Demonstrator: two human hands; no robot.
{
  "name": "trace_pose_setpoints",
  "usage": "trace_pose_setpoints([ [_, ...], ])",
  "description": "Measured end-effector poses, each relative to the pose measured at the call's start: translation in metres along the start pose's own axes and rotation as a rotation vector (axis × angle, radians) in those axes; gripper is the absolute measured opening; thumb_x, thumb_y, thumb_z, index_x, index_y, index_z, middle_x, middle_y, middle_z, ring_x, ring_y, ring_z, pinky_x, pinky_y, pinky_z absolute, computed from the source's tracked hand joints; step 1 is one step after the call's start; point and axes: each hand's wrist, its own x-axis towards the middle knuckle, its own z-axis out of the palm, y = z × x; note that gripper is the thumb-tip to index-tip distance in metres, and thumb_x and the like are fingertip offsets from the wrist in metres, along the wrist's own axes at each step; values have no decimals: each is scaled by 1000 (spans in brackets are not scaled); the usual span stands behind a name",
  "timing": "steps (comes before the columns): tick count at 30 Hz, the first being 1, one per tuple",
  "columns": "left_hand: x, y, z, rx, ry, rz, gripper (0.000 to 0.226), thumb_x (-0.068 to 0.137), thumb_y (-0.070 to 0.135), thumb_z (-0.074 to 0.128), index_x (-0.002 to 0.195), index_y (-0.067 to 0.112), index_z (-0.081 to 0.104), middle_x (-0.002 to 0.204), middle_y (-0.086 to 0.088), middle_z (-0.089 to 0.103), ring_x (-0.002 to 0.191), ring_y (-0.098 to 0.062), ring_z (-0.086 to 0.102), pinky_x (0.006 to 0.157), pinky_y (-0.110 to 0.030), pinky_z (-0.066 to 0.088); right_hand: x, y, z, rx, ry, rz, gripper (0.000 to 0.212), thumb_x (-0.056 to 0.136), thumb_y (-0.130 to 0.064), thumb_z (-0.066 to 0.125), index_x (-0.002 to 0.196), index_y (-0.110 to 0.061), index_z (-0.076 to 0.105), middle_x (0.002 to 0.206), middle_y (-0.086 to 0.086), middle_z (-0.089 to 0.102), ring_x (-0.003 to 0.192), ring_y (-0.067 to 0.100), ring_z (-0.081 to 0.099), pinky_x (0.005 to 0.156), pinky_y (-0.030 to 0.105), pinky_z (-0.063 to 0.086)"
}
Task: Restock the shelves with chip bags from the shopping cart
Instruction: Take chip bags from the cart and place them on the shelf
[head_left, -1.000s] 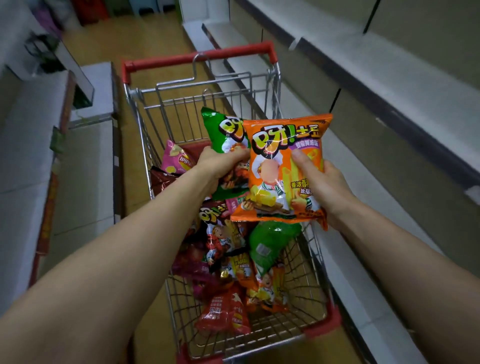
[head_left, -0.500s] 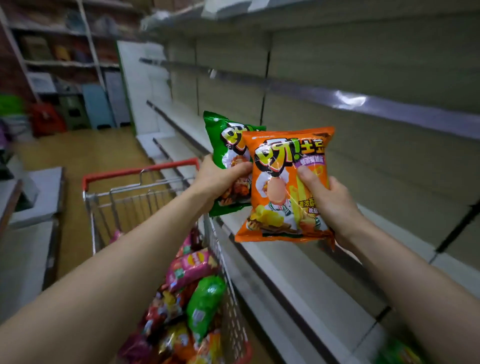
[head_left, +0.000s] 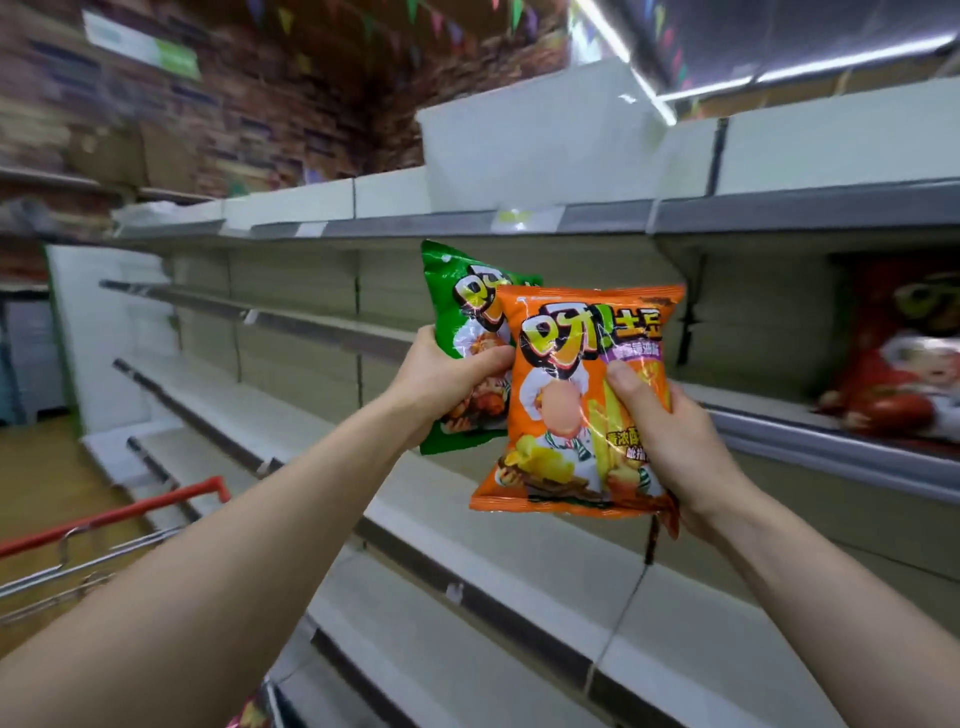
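Both arms reached toward the shelves (head_left: 519, 566), left hand (head_left: 447, 382) clutching the green bag (head_left: 457, 291), right hand (head_left: 670, 441) (thumb across the front) gripping the orange bag (head_left: 566, 415).

An orange chip bag (head_left: 582, 405) stands upright in the air before the shelves (head_left: 467, 499), overlapping a green chip bag (head_left: 457, 332) behind and to its left. A red chip bag (head_left: 904, 364) rests on a shelf at far right; the shopping cart's (head_left: 104, 525) red handle shows at lower left
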Motion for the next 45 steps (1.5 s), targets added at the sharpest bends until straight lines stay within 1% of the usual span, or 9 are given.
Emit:
trace_pose_setpoints([
  [4,8,17,45,43,-116,-59,64,60,45,88,111,16,62,101,-6,73,85,-21,72,79,-39,59,-3,-13,-42,-1,77,58,63,73,-68,65,116,-22,59,95,1,76,81,22,74,84,43,57],
  [16,62,41,122,28,-281,-219,35,74,28,83,89,8,58,76,-9,67,57,-19,65,42,-23,50,40,-32,-113,30,224,314,55,81,-59,66,105,-9,69,84,10,76,65,26,72,60,36,60],
  [20,101,43,128,85,-452,-249,27,79,30,78,87,8,64,61,-5,70,46,-13,65,44,-20,52,72,-30,-132,39,261,363,59,81,-62,63,110,-11,70,88,11,76,71,27,73,64,36,59],
  [23,135,38,134,94,-528,-233,24,82,31,74,83,10,64,61,-3,70,48,-10,64,48,-19,53,94,-26,-143,11,275,403,54,86,-61,58,103,-10,70,79,11,75,57,22,71,50,28,57],
  [32,208,-4,157,158,-661,-270,28,86,37,68,80,9,66,68,-6,70,49,-12,63,50,-18,50,149,-4,-157,-184,570,457,21,98,-20,52,85,-4,58,47,9,63,36,20,60,41,27,52],
  [35,224,-12,168,57,-694,-228,27,88,35,67,85,9,66,67,-5,71,49,-10,63,48,-15,51,168,1,-157,-93,667,369,50,84,-47,70,108,-5,59,90,16,72,74,29,70,76,38,59],
  [38,237,-21,175,-5,-660,-207,25,84,34,70,91,10,67,72,-5,72,54,-12,66,52,-17,53,182,2,-160,-235,716,236,82,81,-57,67,144,-11,41,144,10,47,129,31,46,102,34,37],
  [42,247,-31,177,-66,-632,-240,28,80,31,73,93,8,66,79,-13,73,54,-17,68,48,-20,54,197,11,-170,-231,686,172,69,87,-51,63,143,-15,44,140,10,51,126,29,50,101,30,39],
  [45,249,-30,173,-56,-595,-235,35,79,32,74,99,5,65,89,-17,72,56,-19,67,48,-20,55,203,22,-175,-214,674,151,66,85,-52,65,140,-19,48,132,7,58,119,28,56,104,44,45],
])
